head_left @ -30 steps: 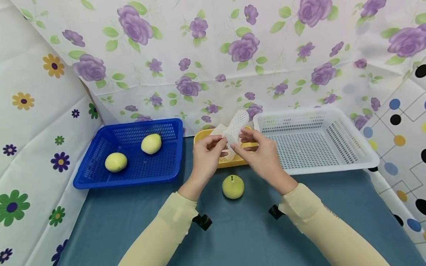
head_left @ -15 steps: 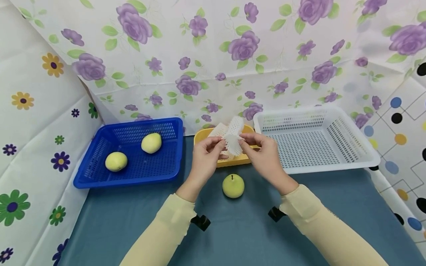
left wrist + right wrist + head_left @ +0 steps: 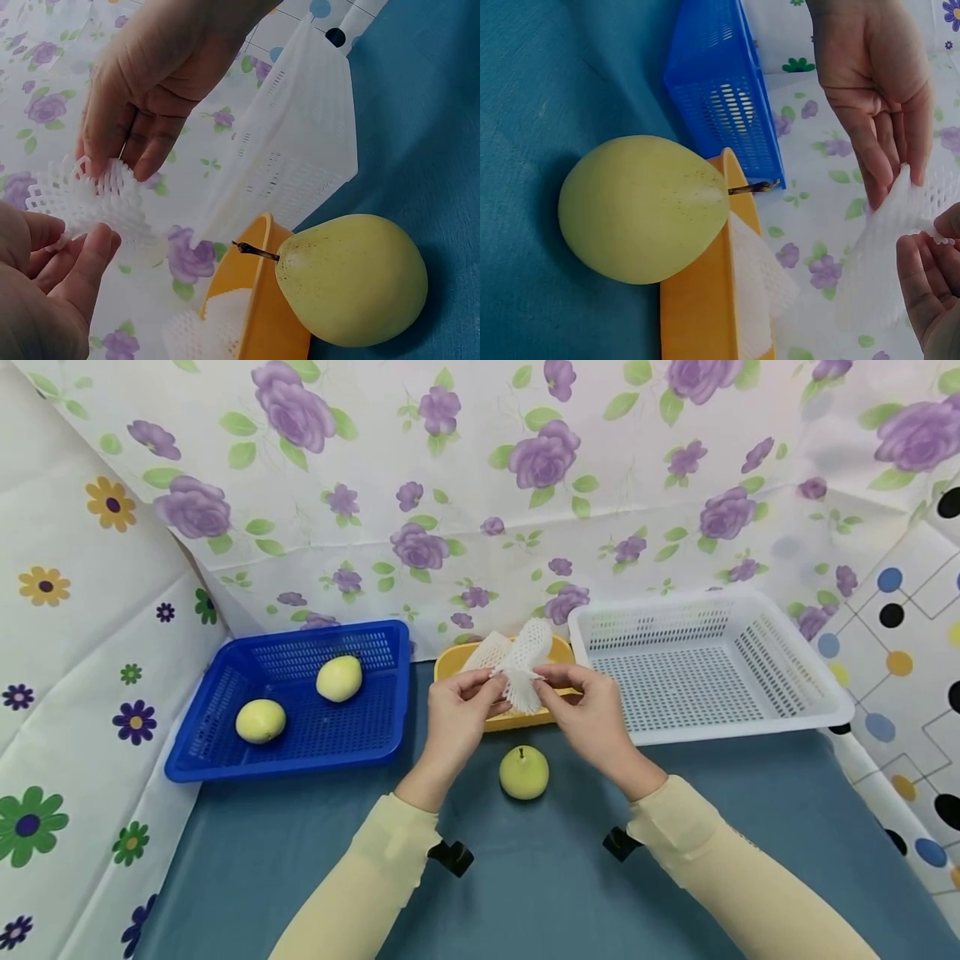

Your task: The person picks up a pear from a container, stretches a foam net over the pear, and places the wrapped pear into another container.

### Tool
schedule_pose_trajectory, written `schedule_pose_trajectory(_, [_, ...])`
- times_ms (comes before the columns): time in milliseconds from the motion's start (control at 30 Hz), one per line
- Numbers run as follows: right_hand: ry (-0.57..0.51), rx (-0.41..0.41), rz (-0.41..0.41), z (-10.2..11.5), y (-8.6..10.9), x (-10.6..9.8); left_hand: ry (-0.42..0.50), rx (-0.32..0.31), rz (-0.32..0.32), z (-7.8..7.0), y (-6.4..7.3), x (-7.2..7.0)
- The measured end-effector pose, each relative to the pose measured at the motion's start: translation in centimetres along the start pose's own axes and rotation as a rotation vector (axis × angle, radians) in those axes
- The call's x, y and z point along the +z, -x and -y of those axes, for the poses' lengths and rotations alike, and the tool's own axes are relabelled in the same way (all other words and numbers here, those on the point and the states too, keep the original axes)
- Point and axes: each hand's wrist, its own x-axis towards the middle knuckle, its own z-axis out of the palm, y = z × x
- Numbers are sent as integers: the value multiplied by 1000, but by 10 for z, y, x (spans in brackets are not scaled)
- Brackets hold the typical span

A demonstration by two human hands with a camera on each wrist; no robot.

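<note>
A white foam fruit net (image 3: 522,664) is stretched between both hands above the yellow container. My left hand (image 3: 459,710) pinches its left edge between thumb and fingers. On the opposite side my right hand (image 3: 588,710) pinches the right edge the same way. In the left wrist view the mouth of the foam net (image 3: 97,199) is spread between the fingertips. A yellow-green pear (image 3: 524,772) stands upright on the table just in front of the yellow container (image 3: 517,721), its stem pointing up. More white foam netting (image 3: 486,653) lies inside that container.
To the left stands a blue basket (image 3: 300,768) with two pale yellow fruits (image 3: 339,678) in it. A white basket (image 3: 742,733) sits on the right. Floral cloth (image 3: 480,493) hangs behind, and blue-green cloth (image 3: 540,893) covers the table.
The right hand has shifted its grip onto the foam net's near end, which now fans out between both hands. The net has tipped and moved slightly left. The pear stays in place.
</note>
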Motion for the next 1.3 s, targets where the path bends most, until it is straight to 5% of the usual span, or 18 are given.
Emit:
schedule_pose_trajectory(233, [-11,14,20,-6,3,-3,33,40,-72,17,-5,-6])
schedule_pose_trajectory(533, [-11,20,69,-3,6,-4,3,34,-107,19,-2,-11])
schedule_pose_trajectory(867, [8,36,72,-29,4,7,6,102,19,21,5,-6])
schedule_pose_trajectory(1000, [-141,147,99,-31,1,7,49,22,59,23,3,-8])
schedule_pose_trajectory(1167, [-494,423,141,-28,-4,1,146,-166,100,27,-3,-19])
schedule_pose_trajectory(1300, [-818,573,196,-28,-9,-9,151,-222,196,32,-3,-27])
